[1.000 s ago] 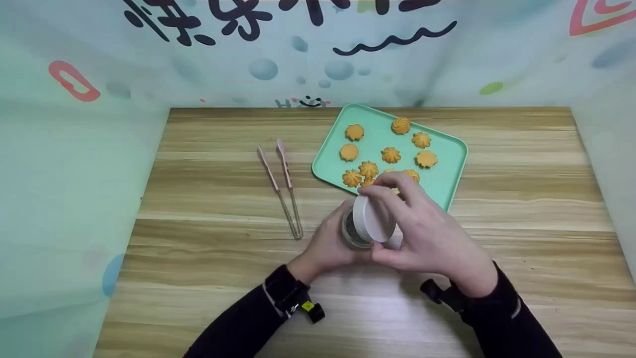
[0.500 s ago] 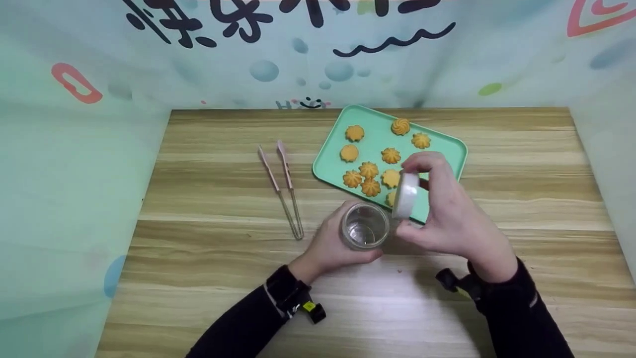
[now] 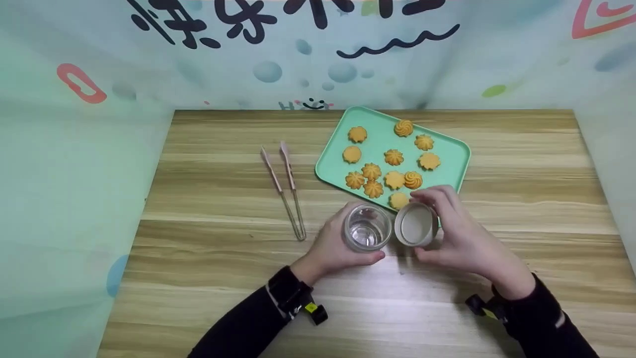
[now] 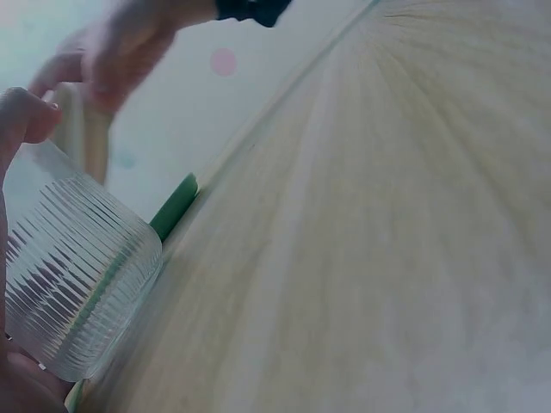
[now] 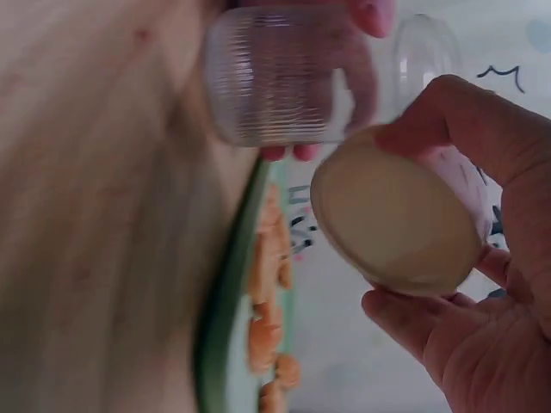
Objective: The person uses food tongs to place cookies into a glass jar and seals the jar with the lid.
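My left hand (image 3: 334, 243) grips a clear ribbed glass jar (image 3: 368, 227) around its side; the mouth is uncovered and only clear glass shows inside. The ribs of the jar (image 4: 86, 275) stand out in the left wrist view. Beside the jar, my right hand (image 3: 459, 236) pinches a round white lid (image 3: 416, 224) by its edge, with the hollow underside facing the head camera. In the right wrist view the flat top of the lid (image 5: 396, 215) shows between thumb and fingers. Both are in front of a green tray (image 3: 452, 154) of flower-shaped cookies (image 3: 394, 157).
A pair of tongs (image 3: 290, 194) with pink tips lies spread on the wooden table (image 3: 208, 199), left of the tray. A printed cloth (image 3: 298, 59) hangs behind the table, and more cloth closes off both sides.
The lid came away from the jar's mouth to the right in my right hand, then turned so its underside shows. My left hand keeps the jar in nearly the same place.
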A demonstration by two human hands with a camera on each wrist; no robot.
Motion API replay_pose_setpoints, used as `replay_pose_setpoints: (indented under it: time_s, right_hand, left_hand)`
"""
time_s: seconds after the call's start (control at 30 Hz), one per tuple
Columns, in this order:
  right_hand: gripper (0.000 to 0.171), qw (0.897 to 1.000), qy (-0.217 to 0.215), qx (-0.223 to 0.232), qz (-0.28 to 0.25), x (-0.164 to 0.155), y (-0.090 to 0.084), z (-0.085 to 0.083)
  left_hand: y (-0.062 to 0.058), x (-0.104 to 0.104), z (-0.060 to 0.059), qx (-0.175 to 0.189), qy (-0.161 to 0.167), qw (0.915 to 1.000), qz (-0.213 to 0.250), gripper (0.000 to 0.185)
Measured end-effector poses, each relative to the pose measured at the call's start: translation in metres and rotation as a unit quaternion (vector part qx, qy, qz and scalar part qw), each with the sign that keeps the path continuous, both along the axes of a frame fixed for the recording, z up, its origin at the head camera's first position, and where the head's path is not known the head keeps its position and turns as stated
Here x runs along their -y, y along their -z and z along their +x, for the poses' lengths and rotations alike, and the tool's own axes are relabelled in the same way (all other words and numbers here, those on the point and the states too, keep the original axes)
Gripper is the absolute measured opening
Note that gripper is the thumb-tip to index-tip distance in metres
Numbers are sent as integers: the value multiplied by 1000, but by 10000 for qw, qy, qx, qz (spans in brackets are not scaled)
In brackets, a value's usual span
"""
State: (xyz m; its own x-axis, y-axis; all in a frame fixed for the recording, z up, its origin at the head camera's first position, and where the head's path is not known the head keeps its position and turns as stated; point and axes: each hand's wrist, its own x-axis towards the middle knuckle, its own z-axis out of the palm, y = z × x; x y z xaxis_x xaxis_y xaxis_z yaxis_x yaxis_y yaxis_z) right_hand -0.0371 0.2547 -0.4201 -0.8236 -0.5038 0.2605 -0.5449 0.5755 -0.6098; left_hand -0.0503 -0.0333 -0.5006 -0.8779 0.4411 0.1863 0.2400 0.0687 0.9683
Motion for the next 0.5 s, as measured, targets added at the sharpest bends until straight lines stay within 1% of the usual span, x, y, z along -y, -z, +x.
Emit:
replay_pose_setpoints:
  time_s: [0.1, 0.17, 0.37, 0.5]
  right_hand:
    - [108, 9995, 9, 291, 130, -6, 10, 8]
    - [106, 9991, -36, 374, 219, -8, 17, 12]
    - [94, 9978, -413, 389, 343, -8, 28, 17]
    - [93, 9963, -526, 476, 487, -6, 31, 18]
  left_hand:
    - [0, 0, 0, 53, -1, 10000, -36, 91]
    - [0, 0, 0, 51, -4, 10000, -55, 90]
    - [0, 0, -1, 36, -2, 9999, -109, 89]
    - [0, 0, 0, 47, 8, 9999, -103, 89]
